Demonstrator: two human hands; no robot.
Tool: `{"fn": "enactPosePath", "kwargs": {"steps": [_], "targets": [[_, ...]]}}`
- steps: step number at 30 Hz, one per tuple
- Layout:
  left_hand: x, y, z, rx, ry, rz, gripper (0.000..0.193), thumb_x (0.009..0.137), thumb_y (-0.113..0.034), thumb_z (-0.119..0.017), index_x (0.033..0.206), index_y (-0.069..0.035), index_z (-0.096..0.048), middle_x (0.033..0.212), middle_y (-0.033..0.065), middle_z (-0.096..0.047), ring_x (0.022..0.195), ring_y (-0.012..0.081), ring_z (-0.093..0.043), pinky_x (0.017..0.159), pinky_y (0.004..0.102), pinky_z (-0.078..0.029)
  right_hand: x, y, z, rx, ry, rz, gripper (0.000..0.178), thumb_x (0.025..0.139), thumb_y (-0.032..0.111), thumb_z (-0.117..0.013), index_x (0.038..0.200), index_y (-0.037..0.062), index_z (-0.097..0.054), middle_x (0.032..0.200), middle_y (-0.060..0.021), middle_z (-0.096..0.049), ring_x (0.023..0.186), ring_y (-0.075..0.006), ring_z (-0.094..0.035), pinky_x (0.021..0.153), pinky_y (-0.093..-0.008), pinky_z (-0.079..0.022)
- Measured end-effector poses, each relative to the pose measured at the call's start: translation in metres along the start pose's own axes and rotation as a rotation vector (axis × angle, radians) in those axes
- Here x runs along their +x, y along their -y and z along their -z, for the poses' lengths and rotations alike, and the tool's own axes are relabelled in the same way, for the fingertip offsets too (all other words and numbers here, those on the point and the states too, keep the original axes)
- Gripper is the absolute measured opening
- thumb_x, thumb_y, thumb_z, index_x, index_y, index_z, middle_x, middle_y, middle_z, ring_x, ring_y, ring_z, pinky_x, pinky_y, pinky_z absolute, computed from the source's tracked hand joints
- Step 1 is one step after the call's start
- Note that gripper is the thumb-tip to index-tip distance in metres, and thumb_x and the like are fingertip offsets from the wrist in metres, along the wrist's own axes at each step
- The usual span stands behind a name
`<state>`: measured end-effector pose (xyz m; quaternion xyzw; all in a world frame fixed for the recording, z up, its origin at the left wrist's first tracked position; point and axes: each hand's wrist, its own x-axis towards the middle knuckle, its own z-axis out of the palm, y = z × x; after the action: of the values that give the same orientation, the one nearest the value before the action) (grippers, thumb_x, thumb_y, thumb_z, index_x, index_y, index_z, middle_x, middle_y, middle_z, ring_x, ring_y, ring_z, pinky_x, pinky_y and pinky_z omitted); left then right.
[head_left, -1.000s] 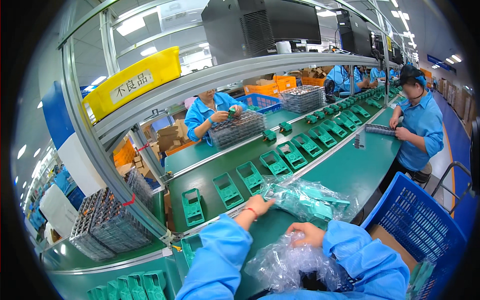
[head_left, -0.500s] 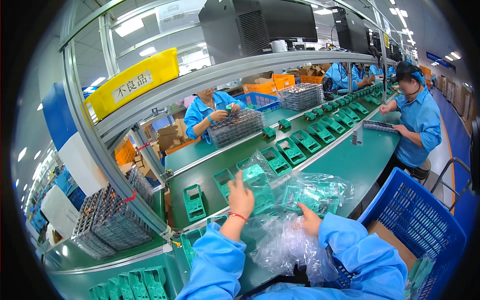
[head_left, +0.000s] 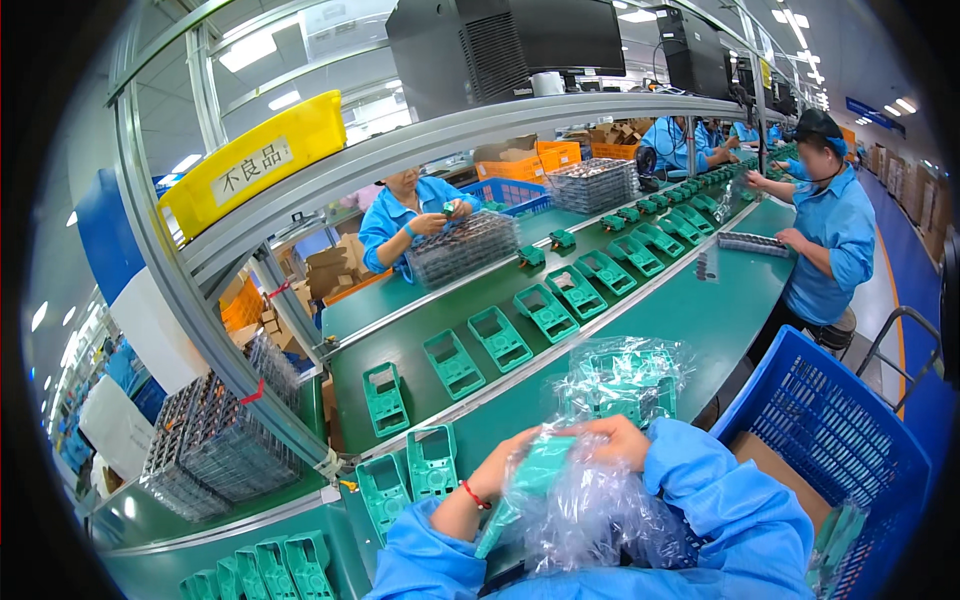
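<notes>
My left hand [head_left: 497, 468], with a red cord at the wrist, is closed on a green plastic housing [head_left: 543, 465] held tilted in front of me. My right hand [head_left: 618, 441] grips clear film at the housing's other side; its fingertips are partly hidden. Crumpled clear plastic bags [head_left: 605, 515] bunch below both hands, near my body. Just beyond them, more green housings wrapped in clear film [head_left: 640, 385] lie on the bench. Two bare green housings [head_left: 432, 461] rest to the left of my left hand.
A green conveyor belt [head_left: 408, 345] carries a row of green housings and small green parts. At right stands a blue basket [head_left: 850, 420] with cardboard inside. A metal frame post [head_left: 215, 330] rises at left. Co-workers sit across the belt and stand at far right [head_left: 835, 230].
My left hand has drawn back from the belt side toward me, with the green housing now in it. My right hand has closed on the film. Belt housings once covered now show.
</notes>
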<state>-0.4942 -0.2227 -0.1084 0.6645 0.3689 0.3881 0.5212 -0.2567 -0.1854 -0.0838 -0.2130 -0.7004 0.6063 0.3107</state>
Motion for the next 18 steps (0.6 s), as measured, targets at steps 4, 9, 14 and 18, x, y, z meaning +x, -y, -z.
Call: {"fn": "enactPosePath", "kwargs": {"steps": [4, 9, 14, 18], "targets": [[-0.019, -0.005, -0.002, -0.396, -0.051, 0.161, 0.046, 0.091, -0.024, -0.051, 0.130, -0.001, -0.041, 0.127, 0.0078, -0.049, 0.113, 0.0156, -0.047, 0.096, 0.0291, -0.038, -0.010, -0.004, 0.021, 0.001, -0.168, 0.046, 0.021, 0.076, 0.003, -0.060, 0.096, -0.0009, -0.066, 0.083, -0.0071, -0.065, 0.079, -0.0122, -0.059, 0.074, -0.0278, -0.048], [-0.056, -0.010, 0.011, -0.768, 0.107, 0.063, 0.077, 0.084, -0.046, -0.057, 0.136, 0.002, -0.027, 0.128, 0.0139, -0.046, 0.115, 0.0256, -0.047, 0.091, 0.0411, -0.044, -0.001, -0.014, 0.039, -0.177, -0.208, 0.265, 0.017, 0.076, 0.003, -0.058, 0.091, -0.0028, -0.064, 0.084, -0.0057, -0.065, 0.075, -0.0121, -0.060, 0.068, -0.0283, -0.049], [-0.069, -0.013, 0.011, -0.576, 0.156, 0.201, 0.085, 0.073, -0.037, -0.069, 0.137, 0.002, -0.027, 0.124, 0.0168, -0.047, 0.109, 0.0273, -0.052, 0.087, 0.0407, -0.046, -0.007, 0.016, 0.037, 0.018, -0.138, 0.174, 0.016, 0.076, 0.006, -0.062, 0.090, -0.0028, -0.064, 0.082, -0.0067, -0.065, 0.075, -0.0130, -0.060, 0.067, -0.0291, -0.050], [-0.071, 0.007, 0.018, -0.528, 0.298, 0.154, 0.077, 0.074, -0.035, -0.068, 0.132, 0.004, -0.035, 0.122, 0.0185, -0.048, 0.105, 0.0250, -0.054, 0.089, 0.0365, -0.045, -0.010, 0.021, 0.035, -0.002, -0.167, 0.230, 0.017, 0.077, 0.009, -0.063, 0.089, -0.0027, -0.064, 0.082, -0.0062, -0.065, 0.074, -0.0122, -0.060, 0.067, -0.0291, -0.049]]}}
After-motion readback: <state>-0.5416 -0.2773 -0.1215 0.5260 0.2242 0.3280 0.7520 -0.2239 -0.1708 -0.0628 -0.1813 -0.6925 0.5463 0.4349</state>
